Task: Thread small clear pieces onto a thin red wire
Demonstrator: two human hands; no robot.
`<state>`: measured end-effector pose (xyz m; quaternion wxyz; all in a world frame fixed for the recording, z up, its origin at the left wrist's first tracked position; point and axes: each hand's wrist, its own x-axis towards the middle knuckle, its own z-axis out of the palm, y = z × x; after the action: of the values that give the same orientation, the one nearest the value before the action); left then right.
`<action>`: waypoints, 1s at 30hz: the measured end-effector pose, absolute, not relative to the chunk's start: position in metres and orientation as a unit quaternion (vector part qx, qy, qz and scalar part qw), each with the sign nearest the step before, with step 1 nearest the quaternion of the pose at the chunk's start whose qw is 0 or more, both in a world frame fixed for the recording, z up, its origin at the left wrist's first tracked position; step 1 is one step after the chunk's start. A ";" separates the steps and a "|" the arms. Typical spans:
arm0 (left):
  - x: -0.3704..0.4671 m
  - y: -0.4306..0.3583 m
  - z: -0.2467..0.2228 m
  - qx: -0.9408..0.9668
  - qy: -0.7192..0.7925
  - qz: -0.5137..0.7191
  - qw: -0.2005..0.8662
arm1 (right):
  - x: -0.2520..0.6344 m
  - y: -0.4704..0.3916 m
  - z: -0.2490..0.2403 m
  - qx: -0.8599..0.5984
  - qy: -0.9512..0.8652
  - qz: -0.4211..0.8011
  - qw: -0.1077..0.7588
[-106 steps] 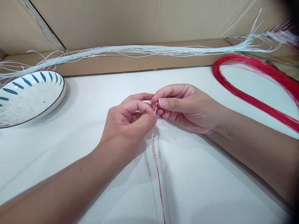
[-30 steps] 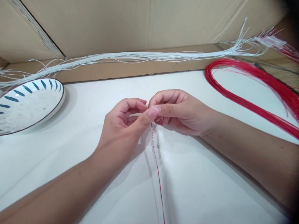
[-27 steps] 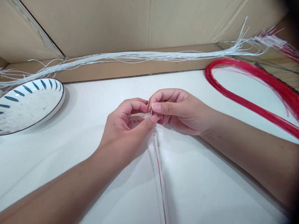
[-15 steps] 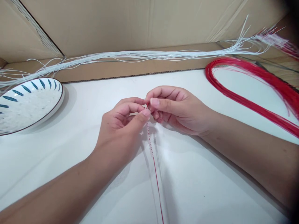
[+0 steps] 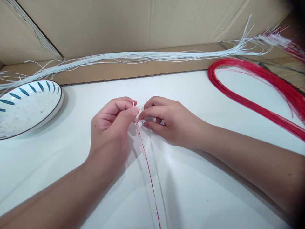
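Note:
My left hand (image 5: 116,119) pinches a thin red cord (image 5: 150,178) between thumb and forefinger, close to its upper end. A short red tip and a white strand stick up above the thumb. Below the pinch, a row of small clear beads (image 5: 141,140) sits along the cord, red showing through them. From there the cord runs down past the bottom of the view. My right hand (image 5: 164,119) is just to the right of the topmost beads. Its forefinger tip comes close to them, while the thumb is held apart with nothing visible between.
A white plate with blue-green strokes (image 5: 51,109), holding many clear bits, stands at the left. Bundled white cords (image 5: 143,56) lie along the cardboard (image 5: 107,28) at the back. Looped red cords (image 5: 238,93) lie at the right on the white tabletop (image 5: 209,178).
Both hands have moved apart. My left hand shifted left with the cord and beads; my right hand turned over, its fingers leaving the cord's top end and coming down beside the upper beads.

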<state>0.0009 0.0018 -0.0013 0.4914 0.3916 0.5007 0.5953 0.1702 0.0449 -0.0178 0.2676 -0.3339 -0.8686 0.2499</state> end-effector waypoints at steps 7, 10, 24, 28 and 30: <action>0.002 0.000 -0.003 0.412 0.500 0.581 0.493 | 0.167 0.045 -0.013 -0.317 -0.872 0.272 0.253; 0.002 -0.001 -0.003 0.427 0.502 0.566 0.496 | 0.167 0.048 -0.010 -0.339 -0.760 0.454 0.318; 0.005 -0.004 0.001 0.456 0.484 0.512 0.543 | 0.169 0.052 -0.007 -0.264 -0.491 0.753 0.350; 0.005 -0.004 0.001 0.447 0.466 0.523 0.557 | 0.170 0.052 -0.006 -0.268 -0.499 0.745 0.352; 0.005 -0.003 0.001 0.448 0.465 0.522 0.557 | 0.170 0.052 -0.006 -0.267 -0.501 0.745 0.351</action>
<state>0.0048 -0.0030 0.0006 0.5570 0.4479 0.4654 0.5221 0.1704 0.0519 -0.0058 0.3508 -0.2668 -0.5012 0.7447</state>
